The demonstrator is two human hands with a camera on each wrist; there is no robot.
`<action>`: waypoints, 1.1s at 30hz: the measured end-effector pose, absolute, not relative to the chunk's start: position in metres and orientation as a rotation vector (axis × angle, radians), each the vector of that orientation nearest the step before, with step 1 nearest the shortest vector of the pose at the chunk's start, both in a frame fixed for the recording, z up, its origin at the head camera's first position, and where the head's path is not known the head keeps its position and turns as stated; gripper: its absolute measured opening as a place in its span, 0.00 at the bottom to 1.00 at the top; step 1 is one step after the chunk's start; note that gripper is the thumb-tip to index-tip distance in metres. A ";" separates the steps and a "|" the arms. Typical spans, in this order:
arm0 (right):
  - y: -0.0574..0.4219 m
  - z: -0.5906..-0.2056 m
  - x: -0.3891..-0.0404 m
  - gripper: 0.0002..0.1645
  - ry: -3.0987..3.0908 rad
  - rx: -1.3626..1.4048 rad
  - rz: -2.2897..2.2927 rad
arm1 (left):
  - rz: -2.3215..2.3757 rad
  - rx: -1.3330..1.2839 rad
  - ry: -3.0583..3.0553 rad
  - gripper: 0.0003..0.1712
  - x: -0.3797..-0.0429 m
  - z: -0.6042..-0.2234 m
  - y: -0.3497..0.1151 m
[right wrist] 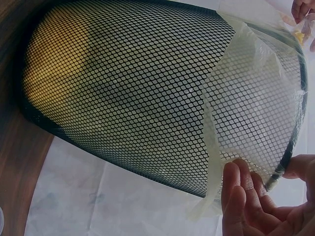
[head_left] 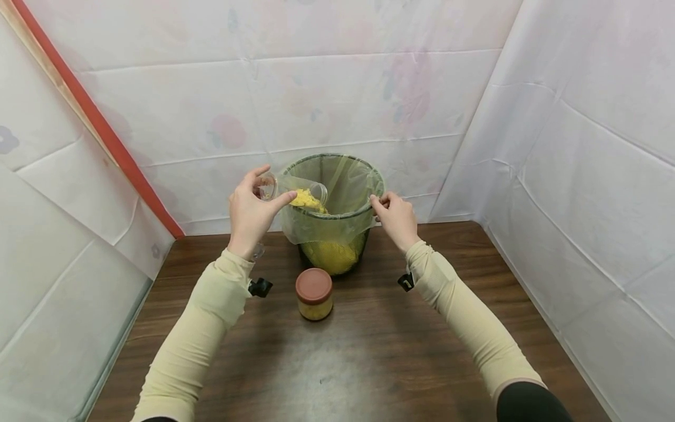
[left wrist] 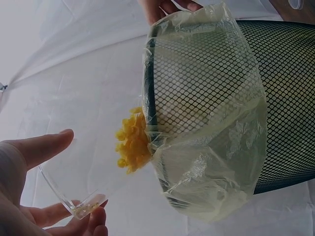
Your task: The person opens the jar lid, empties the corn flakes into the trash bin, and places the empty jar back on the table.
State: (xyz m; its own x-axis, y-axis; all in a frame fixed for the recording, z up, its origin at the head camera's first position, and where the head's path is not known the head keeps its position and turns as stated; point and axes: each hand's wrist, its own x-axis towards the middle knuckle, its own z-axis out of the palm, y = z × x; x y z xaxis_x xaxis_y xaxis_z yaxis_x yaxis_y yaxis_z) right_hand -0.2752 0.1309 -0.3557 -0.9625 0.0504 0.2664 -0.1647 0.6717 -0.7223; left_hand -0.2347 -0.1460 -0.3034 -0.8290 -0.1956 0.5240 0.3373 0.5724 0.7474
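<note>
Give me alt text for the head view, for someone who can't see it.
A person's left hand tilts a clear container of yellow pieces over a lined mesh bin, while the right hand holds the bin's rim. A jar with a reddish lid stands in front on a brown table.

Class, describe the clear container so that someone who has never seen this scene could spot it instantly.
On the brown table, find the mesh bin. Beside its rim, the left hand holds the clear container. Unlike the upright, red-lidded jar in front of the bin, it is tilted, with yellow pieces near its mouth.
</note>
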 end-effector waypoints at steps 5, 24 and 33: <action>0.131 -0.356 -0.275 0.22 -2.622 0.080 1.162 | -1.258 -0.100 -2.225 0.39 -0.234 -0.303 -0.145; 0.129 -0.357 -0.277 0.23 -2.624 0.091 1.151 | -1.292 -0.117 -2.199 0.35 -0.236 -0.306 -0.137; 0.130 -0.357 -0.277 0.23 -2.624 0.096 1.167 | -1.279 -0.110 -2.216 0.37 -0.239 -0.305 -0.135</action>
State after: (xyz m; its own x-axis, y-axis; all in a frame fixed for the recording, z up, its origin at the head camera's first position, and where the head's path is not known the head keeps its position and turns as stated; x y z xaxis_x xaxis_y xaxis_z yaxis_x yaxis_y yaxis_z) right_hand -0.2768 0.1302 -0.3568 -0.9621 0.0477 0.2685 -0.1674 0.6737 -0.7198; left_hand -0.2386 -0.1350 -0.3047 -0.8328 -0.2057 0.5140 0.3423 0.5383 0.7701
